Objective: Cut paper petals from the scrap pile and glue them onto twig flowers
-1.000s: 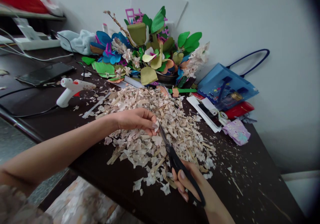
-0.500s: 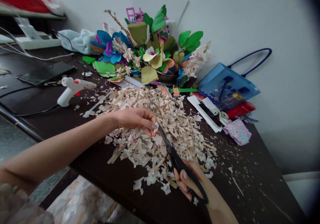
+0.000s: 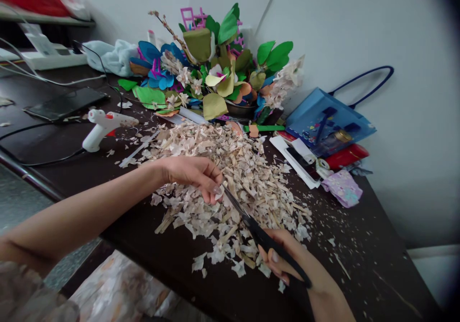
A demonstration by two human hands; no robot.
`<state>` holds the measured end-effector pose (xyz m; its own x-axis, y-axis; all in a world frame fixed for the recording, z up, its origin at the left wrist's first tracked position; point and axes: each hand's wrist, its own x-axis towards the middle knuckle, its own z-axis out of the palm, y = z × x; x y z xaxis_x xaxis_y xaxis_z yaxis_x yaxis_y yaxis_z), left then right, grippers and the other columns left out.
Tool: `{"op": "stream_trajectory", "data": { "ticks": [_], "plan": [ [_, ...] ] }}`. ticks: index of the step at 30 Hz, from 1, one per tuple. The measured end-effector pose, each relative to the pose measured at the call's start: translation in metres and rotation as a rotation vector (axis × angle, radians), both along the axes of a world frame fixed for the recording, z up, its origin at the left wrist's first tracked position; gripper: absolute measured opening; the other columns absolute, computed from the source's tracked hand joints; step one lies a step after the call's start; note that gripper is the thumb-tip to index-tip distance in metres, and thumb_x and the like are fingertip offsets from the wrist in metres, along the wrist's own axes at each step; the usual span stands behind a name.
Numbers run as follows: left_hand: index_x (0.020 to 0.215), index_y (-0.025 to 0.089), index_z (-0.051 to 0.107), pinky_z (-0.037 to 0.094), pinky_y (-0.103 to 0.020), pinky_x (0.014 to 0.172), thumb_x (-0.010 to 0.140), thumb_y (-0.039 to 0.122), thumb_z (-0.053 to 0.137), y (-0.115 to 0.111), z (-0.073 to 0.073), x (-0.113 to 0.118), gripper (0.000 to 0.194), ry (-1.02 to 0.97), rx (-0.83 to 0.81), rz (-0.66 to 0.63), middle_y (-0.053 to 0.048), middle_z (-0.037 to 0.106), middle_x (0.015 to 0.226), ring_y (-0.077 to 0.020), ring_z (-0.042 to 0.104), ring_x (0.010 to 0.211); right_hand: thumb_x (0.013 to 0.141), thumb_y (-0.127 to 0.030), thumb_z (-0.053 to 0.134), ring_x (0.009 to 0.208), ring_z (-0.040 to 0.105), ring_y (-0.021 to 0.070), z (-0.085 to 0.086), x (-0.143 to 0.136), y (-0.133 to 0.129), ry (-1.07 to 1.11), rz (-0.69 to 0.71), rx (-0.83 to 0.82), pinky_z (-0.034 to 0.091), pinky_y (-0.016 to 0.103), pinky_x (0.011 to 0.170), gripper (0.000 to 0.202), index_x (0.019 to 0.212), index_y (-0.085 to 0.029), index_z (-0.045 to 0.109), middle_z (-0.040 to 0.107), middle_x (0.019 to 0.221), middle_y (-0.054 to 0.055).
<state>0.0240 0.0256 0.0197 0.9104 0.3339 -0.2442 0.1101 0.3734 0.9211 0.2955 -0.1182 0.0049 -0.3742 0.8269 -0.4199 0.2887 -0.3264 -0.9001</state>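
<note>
Between its thumb and fingers, my left hand [image 3: 196, 174] pinches a small pale scrap [image 3: 219, 193] over the pile. My right hand [image 3: 287, 255] grips black-handled scissors [image 3: 257, 231], their blades pointing up and left with the tips at the scrap. The blades look closed or nearly so. Beneath both hands spreads a large heap of cream and beige flakes [image 3: 201, 142] on the dark table [image 3: 362, 245].
A white glue gun [image 3: 95, 137] and a dark tablet or phone [image 3: 66, 104] lie at the left. Colourful paper flowers [image 3: 215, 80] stand behind the heap. A blue bag [image 3: 323, 116], a red item and a purple cloth [image 3: 343, 188] sit at the right.
My left hand has shifted slightly left and down with the scrap. My right hand has moved a little right and down, and the scissor blades have swung to a flatter angle.
</note>
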Motion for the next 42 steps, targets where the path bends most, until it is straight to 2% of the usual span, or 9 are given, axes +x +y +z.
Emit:
{"op": "stream_trajectory", "data": {
  "ticks": [7, 11, 14, 18, 24, 27, 32, 37, 42],
  "plan": [
    [0.073, 0.014, 0.068, 0.056, -0.022, 0.061, 0.067, 0.027, 0.078, 0.000, -0.002, 0.001, 0.018, 0.016, -0.019, -0.005, -0.004, 0.071, 0.073, -0.0135, 0.067, 0.067, 0.070, -0.058, 0.061, 0.035, 0.035, 0.0071, 0.007, 0.015, 0.011, -0.257, 0.092, 0.040, 0.028, 0.020, 0.035, 0.040, 0.066, -0.020, 0.050, 0.045, 0.050, -0.006],
    [0.076, 0.014, 0.065, 0.054, -0.020, 0.063, 0.072, 0.026, 0.075, -0.001, -0.004, 0.004, 0.016, -0.006, -0.047, 0.086, -0.004, 0.071, 0.074, -0.0112, 0.067, 0.068, 0.079, -0.046, 0.056, 0.049, 0.049, 0.0151, 0.003, 0.032, 0.023, -0.841, -0.111, 0.395, 0.035, 0.024, 0.047, 0.027, 0.069, -0.021, 0.053, 0.055, 0.057, -0.001],
    [0.077, 0.013, 0.062, 0.053, -0.019, 0.065, 0.075, 0.025, 0.073, -0.003, -0.005, 0.008, 0.016, -0.045, -0.053, 0.177, -0.003, 0.071, 0.076, -0.0094, 0.066, 0.066, 0.080, -0.044, 0.054, 0.060, 0.058, 0.0225, -0.008, 0.050, 0.032, -1.178, -0.175, 0.508, 0.036, 0.028, 0.053, 0.022, 0.074, -0.022, 0.056, 0.063, 0.064, 0.003],
    [0.081, 0.013, 0.062, 0.052, -0.020, 0.066, 0.079, 0.027, 0.070, -0.007, -0.006, 0.012, 0.016, -0.070, -0.008, 0.247, -0.003, 0.070, 0.075, -0.0086, 0.065, 0.066, 0.084, -0.040, 0.053, 0.077, 0.063, 0.0239, -0.012, 0.065, 0.034, -1.021, -0.201, 0.605, 0.044, 0.033, 0.068, 0.025, 0.098, -0.022, 0.061, 0.068, 0.093, 0.008],
    [0.081, 0.013, 0.062, 0.050, -0.022, 0.067, 0.082, 0.031, 0.066, -0.014, -0.006, 0.018, 0.018, -0.084, 0.057, 0.333, -0.003, 0.068, 0.076, -0.0090, 0.063, 0.068, 0.089, -0.037, 0.050, 0.080, 0.060, 0.0228, 0.003, 0.033, 0.029, -0.683, -0.326, 0.698, 0.044, 0.033, 0.072, 0.021, 0.093, -0.020, 0.062, 0.063, 0.089, 0.008],
    [0.082, 0.012, 0.063, 0.050, -0.022, 0.067, 0.083, 0.032, 0.064, -0.020, -0.002, 0.022, 0.019, -0.083, 0.127, 0.376, -0.003, 0.067, 0.076, -0.0097, 0.061, 0.068, 0.090, -0.039, 0.051, 0.067, 0.059, 0.0190, 0.009, -0.001, 0.029, -0.360, -0.352, 0.570, 0.044, 0.029, 0.063, 0.021, 0.087, -0.021, 0.061, 0.060, 0.073, 0.003],
    [0.083, 0.012, 0.064, 0.048, -0.023, 0.067, 0.082, 0.033, 0.064, -0.031, 0.002, 0.028, 0.021, -0.077, 0.224, 0.448, -0.003, 0.065, 0.076, -0.0105, 0.058, 0.068, 0.088, -0.041, 0.054, 0.061, 0.057, 0.0152, 0.023, -0.052, 0.038, 0.011, -0.191, 0.347, 0.041, 0.025, 0.054, 0.022, 0.089, -0.019, 0.057, 0.058, 0.068, 0.000],
    [0.083, 0.012, 0.063, 0.046, -0.023, 0.066, 0.083, 0.035, 0.062, -0.034, 0.000, 0.027, 0.023, -0.105, 0.301, 0.512, -0.003, 0.063, 0.076, -0.0115, 0.057, 0.069, 0.086, -0.039, 0.057, 0.045, 0.043, 0.0091, 0.025, -0.075, 0.054, 0.106, -0.299, 0.327, 0.033, 0.021, 0.046, 0.026, 0.072, -0.019, 0.052, 0.050, 0.051, -0.005],
    [0.090, 0.012, 0.061, 0.048, -0.024, 0.068, 0.082, 0.036, 0.063, -0.026, 0.005, 0.022, 0.025, -0.116, 0.199, 0.470, -0.003, 0.064, 0.078, -0.0109, 0.058, 0.069, 0.084, -0.036, 0.060, 0.043, 0.042, 0.0075, 0.025, -0.076, 0.065, 0.204, -0.292, 0.245, 0.030, 0.020, 0.044, 0.026, 0.067, -0.018, 0.050, 0.050, 0.052, -0.006]
  ]
}}
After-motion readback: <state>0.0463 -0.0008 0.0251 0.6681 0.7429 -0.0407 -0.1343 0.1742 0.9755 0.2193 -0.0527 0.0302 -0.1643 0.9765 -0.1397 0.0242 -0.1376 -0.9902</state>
